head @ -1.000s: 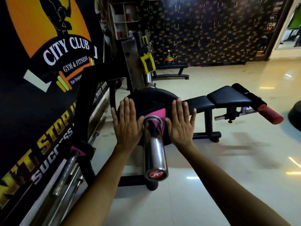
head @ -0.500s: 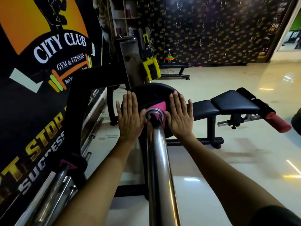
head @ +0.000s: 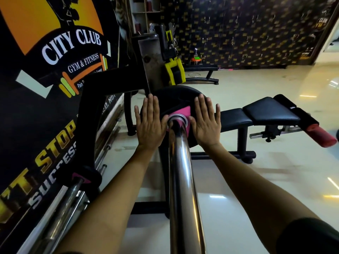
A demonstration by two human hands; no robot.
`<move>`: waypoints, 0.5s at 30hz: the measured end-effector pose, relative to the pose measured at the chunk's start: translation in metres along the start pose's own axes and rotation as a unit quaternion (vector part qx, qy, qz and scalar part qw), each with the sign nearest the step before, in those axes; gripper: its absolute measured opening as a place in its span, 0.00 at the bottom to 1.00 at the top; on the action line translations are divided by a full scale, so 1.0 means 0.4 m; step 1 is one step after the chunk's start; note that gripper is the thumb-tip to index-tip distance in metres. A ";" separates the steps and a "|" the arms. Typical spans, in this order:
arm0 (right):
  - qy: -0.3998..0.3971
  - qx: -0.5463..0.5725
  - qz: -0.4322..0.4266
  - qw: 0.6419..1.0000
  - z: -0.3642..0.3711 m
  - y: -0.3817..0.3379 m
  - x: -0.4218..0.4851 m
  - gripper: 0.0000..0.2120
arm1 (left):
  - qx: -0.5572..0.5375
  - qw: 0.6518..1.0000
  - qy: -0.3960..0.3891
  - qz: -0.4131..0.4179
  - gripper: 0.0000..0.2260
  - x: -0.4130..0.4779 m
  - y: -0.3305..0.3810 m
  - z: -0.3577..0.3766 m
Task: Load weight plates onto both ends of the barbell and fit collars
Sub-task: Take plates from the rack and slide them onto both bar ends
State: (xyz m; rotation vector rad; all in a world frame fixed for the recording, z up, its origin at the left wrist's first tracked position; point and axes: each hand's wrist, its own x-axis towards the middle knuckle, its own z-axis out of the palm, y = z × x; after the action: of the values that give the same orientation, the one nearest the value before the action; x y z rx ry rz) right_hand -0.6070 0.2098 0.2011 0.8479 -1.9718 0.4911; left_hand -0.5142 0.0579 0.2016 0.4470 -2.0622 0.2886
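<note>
A chrome barbell sleeve (head: 180, 171) runs from the bottom of the view away from me. A black weight plate (head: 176, 97) with a pink centre sits on it, far along the sleeve near the rack upright (head: 150, 65). My left hand (head: 149, 123) lies flat on the plate's face to the left of the sleeve, fingers spread. My right hand (head: 206, 121) presses flat on the right side in the same way. Neither hand grips anything. No collar is in view.
A black bench (head: 256, 114) with red-tipped rollers stands to the right on the glossy floor. Several spare bars (head: 60, 213) and a black curved frame (head: 86, 125) lie along the banner wall at left. A yellow-black strap (head: 174, 70) hangs on the upright.
The plate has slid further along the sleeve toward the rack with both palms on it. More bare chrome shows on my side, and the sleeve's end cap has left the view.
</note>
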 end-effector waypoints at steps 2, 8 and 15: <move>-0.052 0.023 0.022 0.998 -0.035 -0.012 -0.006 0.26 | -0.034 0.999 -0.017 -0.004 0.26 -0.001 0.002 -0.025; -0.175 0.039 0.038 0.983 -0.148 -0.037 -0.030 0.26 | -0.194 0.977 -0.091 -0.016 0.27 -0.026 -0.009 -0.114; -0.289 0.226 0.231 0.901 -0.276 -0.102 -0.252 0.20 | -0.256 0.914 -0.305 -0.082 0.26 -0.233 -0.057 -0.236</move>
State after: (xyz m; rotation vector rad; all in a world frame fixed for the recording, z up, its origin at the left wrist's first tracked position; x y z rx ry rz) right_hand -0.4767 0.2883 0.1711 0.8646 -2.6876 1.1080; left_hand -0.3879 0.0913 0.1689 0.4087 -2.5631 -0.5573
